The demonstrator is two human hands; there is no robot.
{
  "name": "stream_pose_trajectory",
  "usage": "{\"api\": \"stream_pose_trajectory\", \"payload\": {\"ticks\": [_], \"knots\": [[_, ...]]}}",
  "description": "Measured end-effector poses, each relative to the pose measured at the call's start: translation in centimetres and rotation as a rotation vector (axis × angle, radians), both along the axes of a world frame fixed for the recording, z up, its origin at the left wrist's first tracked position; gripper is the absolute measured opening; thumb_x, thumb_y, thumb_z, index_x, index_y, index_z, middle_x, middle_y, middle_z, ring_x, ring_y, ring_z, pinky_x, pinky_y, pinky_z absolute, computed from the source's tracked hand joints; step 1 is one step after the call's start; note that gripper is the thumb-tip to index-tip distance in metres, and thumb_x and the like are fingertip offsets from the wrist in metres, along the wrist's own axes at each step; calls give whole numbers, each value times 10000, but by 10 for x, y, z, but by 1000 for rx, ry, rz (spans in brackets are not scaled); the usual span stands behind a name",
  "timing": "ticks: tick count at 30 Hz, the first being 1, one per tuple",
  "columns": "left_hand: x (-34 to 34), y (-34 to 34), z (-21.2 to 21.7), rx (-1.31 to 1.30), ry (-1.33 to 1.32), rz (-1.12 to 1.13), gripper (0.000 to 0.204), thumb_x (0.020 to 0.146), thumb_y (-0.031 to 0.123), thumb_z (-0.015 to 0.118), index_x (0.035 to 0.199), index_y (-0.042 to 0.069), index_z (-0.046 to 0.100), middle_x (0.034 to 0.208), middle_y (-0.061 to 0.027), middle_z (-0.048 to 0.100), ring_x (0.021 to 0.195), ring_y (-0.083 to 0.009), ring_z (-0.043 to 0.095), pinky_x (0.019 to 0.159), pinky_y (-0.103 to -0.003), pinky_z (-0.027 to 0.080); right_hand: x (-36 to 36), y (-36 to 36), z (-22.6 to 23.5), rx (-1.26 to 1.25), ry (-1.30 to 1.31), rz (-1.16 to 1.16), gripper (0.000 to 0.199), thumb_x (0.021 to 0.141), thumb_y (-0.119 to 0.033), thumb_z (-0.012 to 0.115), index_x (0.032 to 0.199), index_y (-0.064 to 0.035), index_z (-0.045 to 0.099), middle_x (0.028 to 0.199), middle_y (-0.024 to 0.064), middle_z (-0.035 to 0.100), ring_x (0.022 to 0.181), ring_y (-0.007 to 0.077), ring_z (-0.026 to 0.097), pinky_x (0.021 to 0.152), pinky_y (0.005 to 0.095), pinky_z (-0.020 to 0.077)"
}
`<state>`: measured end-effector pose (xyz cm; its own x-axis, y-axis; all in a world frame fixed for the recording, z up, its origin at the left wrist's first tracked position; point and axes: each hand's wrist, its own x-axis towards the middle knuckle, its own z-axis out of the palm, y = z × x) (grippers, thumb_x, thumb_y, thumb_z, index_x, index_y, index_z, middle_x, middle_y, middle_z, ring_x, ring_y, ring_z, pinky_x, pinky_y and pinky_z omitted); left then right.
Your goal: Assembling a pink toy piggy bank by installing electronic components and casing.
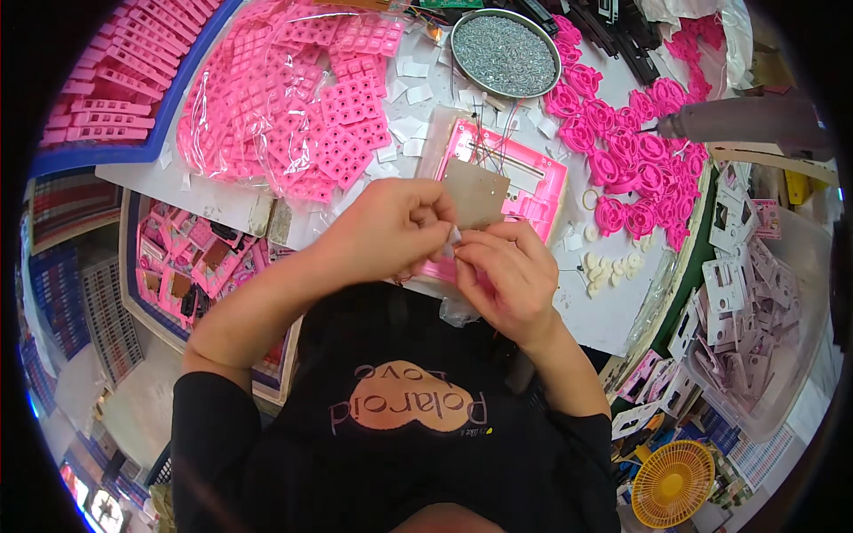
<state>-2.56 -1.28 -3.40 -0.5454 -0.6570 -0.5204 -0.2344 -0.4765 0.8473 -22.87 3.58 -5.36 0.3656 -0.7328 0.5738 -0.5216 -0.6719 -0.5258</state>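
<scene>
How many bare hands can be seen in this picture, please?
2: the bare left hand and the bare right hand, nearly meeting around a small, thin white piece, over the pink rectangular plastic case. I see no other hand.

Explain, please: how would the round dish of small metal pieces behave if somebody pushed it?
The round dish is probably heavy for its size, being full of small metal pieces. Lying flat, it should slide rather than roll.

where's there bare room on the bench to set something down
Best is the white tabletop between the right hand, the small white parts and the clear plastic film. A narrower strip runs between the bagged pink panels and lower-left tray. The far side is crowded with pink rings and silver screws.
</scene>
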Motion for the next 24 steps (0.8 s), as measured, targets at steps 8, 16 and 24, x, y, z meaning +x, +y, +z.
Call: {"api": "stream_pose_trajectory", "payload": {"ticks": [8, 16, 24], "knots": [[8, -17, -5, -168, 15, -188, 191, 926, 89, 670, 1080, -15, 628, 914, -71, 694, 827, -155, 706, 694, -272, 554, -1, 8, 2, -20, 172, -61, 314, 612, -88, 795, 913, -84, 707, 1029, 17, 648, 950, 277, 565, 747, 380, 507], [-3, -10, -8, -1018, -270, -393, 162, 851, 93, 677, 956, 46, 563, 826, -120, 630, 807, -326, 650, 673, -412, 511, 1, 6, -1, 41, 304, 5, 243, 644, -92, 778, 875, -75, 705, 897, 31, 605, 852, 257, 547, 770, 402, 433], [1, -18, -17, -1287, -84, -463, 145, 832, 109, 600, 945, 49, 533, 832, -111, 562, 797, -324, 625, 642, -405, 508, 8, 5, 0, 13, 379, -22, 197, 671, -124, 696, 857, -59, 691, 862, 26, 589, 869, 235, 560, 793, 407, 425]]}}
